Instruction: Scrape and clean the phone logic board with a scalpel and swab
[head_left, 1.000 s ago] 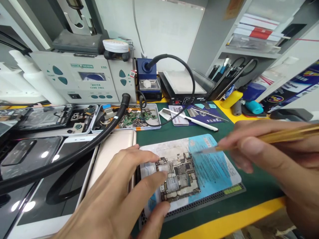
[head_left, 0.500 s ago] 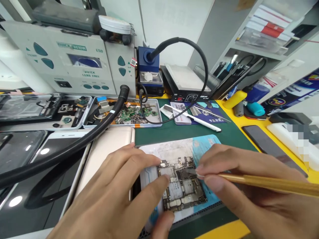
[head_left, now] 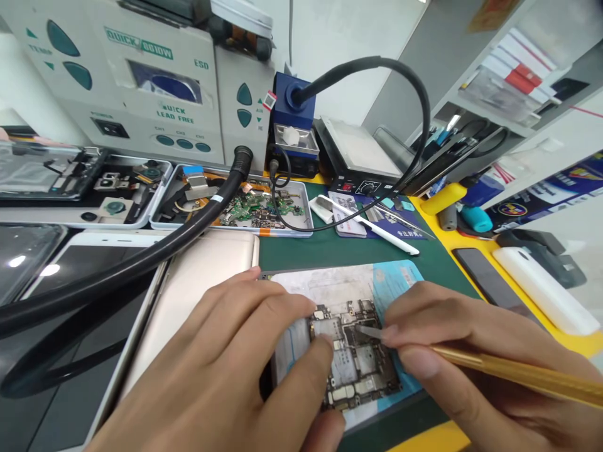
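Two hands on board (head_left: 354, 358) | station (head_left: 141, 88): "QUICK LEAD FREE", "ESD"

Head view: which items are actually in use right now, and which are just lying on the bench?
In use:
- circuit board, pinned by the left hand
- gold-handled tool in the right hand, tip on the board
- blue-and-white pad under the board

Lying about:
- parts tray
- black hose
- white pen
- dark phone
- gold phone shell
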Available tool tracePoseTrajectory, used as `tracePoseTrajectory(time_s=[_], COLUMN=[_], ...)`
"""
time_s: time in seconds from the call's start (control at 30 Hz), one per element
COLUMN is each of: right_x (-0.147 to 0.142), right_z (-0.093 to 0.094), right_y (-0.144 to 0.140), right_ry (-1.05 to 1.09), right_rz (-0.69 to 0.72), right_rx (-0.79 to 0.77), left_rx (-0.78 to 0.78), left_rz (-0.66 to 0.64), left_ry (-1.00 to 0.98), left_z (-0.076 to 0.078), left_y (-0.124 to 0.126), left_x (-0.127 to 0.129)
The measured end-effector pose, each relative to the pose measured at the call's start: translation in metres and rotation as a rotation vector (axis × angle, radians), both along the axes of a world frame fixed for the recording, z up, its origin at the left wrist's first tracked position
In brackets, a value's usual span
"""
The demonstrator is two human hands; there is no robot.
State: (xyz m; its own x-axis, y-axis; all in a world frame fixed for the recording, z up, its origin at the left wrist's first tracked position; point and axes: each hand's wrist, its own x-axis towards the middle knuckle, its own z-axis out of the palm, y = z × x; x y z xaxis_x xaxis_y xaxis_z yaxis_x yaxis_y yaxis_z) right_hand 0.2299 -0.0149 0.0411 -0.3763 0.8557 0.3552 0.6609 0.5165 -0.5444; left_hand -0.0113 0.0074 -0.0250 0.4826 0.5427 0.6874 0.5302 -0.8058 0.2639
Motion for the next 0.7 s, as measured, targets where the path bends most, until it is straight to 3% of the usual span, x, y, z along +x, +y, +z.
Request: tracePoseTrajectory(time_s=[0.13, 0.23, 0.47, 0.6, 0.7], right_x=[-0.002, 0.003, 0.006, -0.004, -0.008], right_z=[-0.003, -0.003, -0.005, -0.012, -0.011], right_y=[0.000, 0.001, -0.001, -0.008, -0.012], right_ry=[-0.008, -0.024, -0.150, -0.100, -0.128], right_rz=[0.009, 0.135, 0.207, -0.001, 0.035], right_rx=[0.049, 0.103, 0.190, 0.233, 0.232], left_rx=[0.015, 0.016, 0.032, 0.034, 0.036], left_rz=[0.007, 0.006, 0.013, 0.010, 0.015], left_ry=[0.000, 0.005, 0.009, 0.015, 0.011], left_z=[-0.001, -0.001, 0.000, -0.003, -0.004], left_y=[-0.001, -0.001, 0.000, 0.000, 0.000], left_x=[-0.001, -0.001, -0.002, -0.003, -0.002])
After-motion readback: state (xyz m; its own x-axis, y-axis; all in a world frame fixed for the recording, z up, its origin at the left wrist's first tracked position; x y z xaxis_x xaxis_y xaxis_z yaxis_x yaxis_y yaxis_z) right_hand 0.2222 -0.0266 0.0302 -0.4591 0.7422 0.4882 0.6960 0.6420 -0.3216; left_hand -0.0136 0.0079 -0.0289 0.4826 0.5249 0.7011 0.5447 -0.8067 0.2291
